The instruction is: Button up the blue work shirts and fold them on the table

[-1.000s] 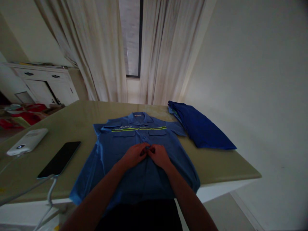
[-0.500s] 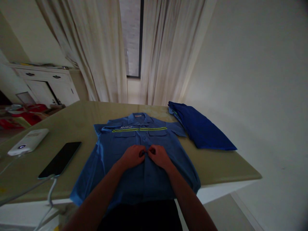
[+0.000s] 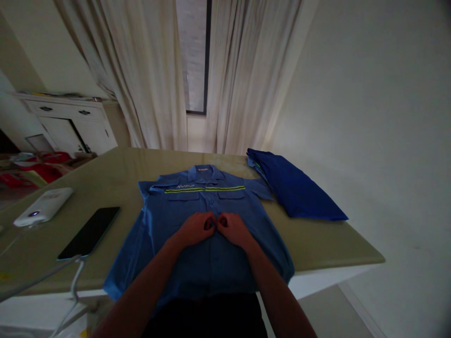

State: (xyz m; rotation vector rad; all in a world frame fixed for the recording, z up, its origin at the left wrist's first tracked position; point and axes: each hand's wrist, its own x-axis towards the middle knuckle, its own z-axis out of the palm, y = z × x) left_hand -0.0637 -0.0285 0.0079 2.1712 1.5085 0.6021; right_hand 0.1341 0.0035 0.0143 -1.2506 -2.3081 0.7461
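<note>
A blue short-sleeved work shirt [image 3: 183, 206] with a yellow-green reflective stripe across the chest lies face up on the table [image 3: 116, 176], collar away from me. My left hand [image 3: 194, 228] and my right hand [image 3: 233, 229] meet at the shirt's front placket, mid-chest below the pockets. Both hands have their fingers curled and pinch the fabric edge where the buttons run. The fingertips touch each other; the button itself is hidden under them.
A folded darker blue garment [image 3: 294, 188] lies at the table's right. A black phone [image 3: 89, 232] with a cable and a white power bank [image 3: 44, 206] lie at the left. Curtains [image 3: 151, 70], a white cabinet [image 3: 66, 122] and red items stand beyond. The table edge is close to me.
Both hands stay at the placket with only small finger movements; the fingertips have shifted a little closer together. The shirt has not moved.
</note>
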